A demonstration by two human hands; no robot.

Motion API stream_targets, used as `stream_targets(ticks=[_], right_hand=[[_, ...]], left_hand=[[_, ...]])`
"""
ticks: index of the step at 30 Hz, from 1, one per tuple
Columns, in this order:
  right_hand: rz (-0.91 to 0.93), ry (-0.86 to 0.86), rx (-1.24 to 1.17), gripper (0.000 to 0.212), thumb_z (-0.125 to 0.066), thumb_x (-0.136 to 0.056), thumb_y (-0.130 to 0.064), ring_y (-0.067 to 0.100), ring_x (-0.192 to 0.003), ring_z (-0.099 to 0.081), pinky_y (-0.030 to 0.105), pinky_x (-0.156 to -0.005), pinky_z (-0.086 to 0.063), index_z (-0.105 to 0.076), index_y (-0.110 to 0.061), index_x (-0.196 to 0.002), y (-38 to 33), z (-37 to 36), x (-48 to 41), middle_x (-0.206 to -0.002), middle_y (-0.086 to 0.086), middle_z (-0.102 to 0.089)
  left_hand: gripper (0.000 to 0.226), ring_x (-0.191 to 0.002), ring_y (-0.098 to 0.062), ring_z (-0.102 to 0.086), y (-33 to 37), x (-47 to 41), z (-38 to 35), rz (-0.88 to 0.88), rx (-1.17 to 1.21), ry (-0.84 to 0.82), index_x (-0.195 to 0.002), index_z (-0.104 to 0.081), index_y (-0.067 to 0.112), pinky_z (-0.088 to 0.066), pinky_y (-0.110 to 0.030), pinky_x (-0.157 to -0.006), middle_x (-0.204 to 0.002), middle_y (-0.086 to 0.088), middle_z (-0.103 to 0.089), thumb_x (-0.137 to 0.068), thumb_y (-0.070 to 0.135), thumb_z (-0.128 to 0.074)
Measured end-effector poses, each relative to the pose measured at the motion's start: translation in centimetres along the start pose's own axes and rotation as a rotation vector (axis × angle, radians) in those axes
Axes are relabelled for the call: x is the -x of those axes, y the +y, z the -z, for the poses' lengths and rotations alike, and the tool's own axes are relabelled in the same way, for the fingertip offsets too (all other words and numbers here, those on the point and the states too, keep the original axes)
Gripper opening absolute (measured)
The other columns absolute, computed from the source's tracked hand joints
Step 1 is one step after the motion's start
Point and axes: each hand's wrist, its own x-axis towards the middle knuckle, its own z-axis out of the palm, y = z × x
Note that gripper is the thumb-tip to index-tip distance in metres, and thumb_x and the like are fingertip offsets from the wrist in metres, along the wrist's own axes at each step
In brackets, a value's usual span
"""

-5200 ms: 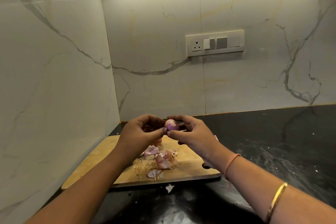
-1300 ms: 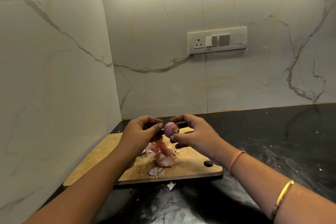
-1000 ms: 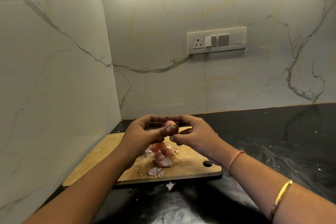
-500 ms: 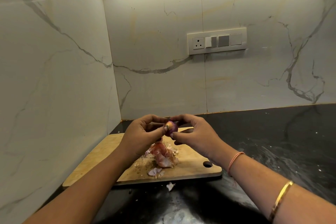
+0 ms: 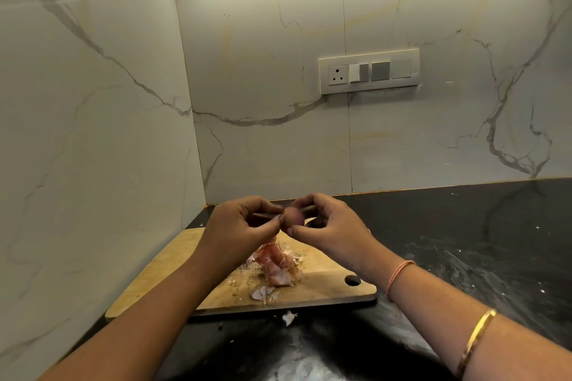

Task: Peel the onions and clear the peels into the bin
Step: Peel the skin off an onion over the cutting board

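One onion (image 5: 293,216) is being pinched above one board (image 5: 173,269), the left hand (image 5: 244,226) gripping at 9 o'clock, the right hand (image 5: 328,226) at 3. One peel heap (image 5: 275,266) is lying beneath; one scrap (image 5: 288,317) at the board's 6 o'clock.

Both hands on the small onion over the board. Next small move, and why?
Probably pull a skin strip off with the left hand while the right hand steadies the small purple onion: both pinch it above the wooden cutting board, where pink peels lie.
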Motion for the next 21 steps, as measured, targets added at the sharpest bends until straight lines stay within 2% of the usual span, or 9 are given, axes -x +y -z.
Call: stream_targets(ticks=[3, 7, 14, 21], right_hand=[[0.03, -0.005, 0.046, 0.026, -0.074, -0.08, -0.022, 0.007, -0.086, -0.062, 0.015, -0.075, -0.051, -0.063, -0.024, -0.103, -0.1, 0.1, 0.1, -0.094, -0.009, -0.065], [0.062, 0.01, 0.085, 0.03, -0.072, -0.081, -0.021, 0.003, -0.077, -0.059, 0.009, -0.068, -0.047, -0.065, -0.019, -0.11, -0.2, 0.1, 0.2, -0.088, -0.013, -0.063], [0.087, 0.014, 0.138, 0.034, -0.073, -0.08, -0.021, -0.002, -0.072, -0.055, 0.009, -0.066, -0.045, -0.066, -0.02, -0.113, -0.2, 0.0, 0.2, -0.087, -0.015, -0.062], [0.088, 0.006, 0.141, 0.037, -0.072, -0.081, -0.02, -0.002, -0.075, -0.055, 0.009, -0.069, -0.046, -0.065, -0.02, -0.117, -0.1, 0.1, 0.2, -0.089, -0.017, -0.062]], left_hand=[[0.023, -0.073, -0.001, -0.066, 0.1, 0.0, 0.1, -0.04, -0.082, -0.014, -0.078, -0.066, 0.031, -0.053, -0.013, -0.065, -0.075, 0.012, -0.068, -0.077, 0.009, -0.07], [0.016, -0.068, -0.006, -0.065, -0.1, 0.0, 0.0, -0.049, -0.123, 0.003, -0.076, -0.068, 0.027, -0.056, -0.021, -0.066, -0.073, 0.005, -0.069, -0.077, 0.011, -0.07], [0.008, -0.064, -0.011, -0.064, -0.1, -0.1, -0.7, -0.013, -0.156, 0.06, -0.073, -0.07, 0.017, -0.058, -0.031, -0.065, -0.068, 0.001, -0.069, -0.076, 0.01, -0.07], [0.006, -0.065, -0.01, -0.063, -0.2, 0.1, -1.0, -0.022, -0.227, 0.095, -0.073, -0.067, 0.017, -0.056, -0.026, -0.062, -0.067, 0.003, -0.066, -0.076, 0.013, -0.07]])
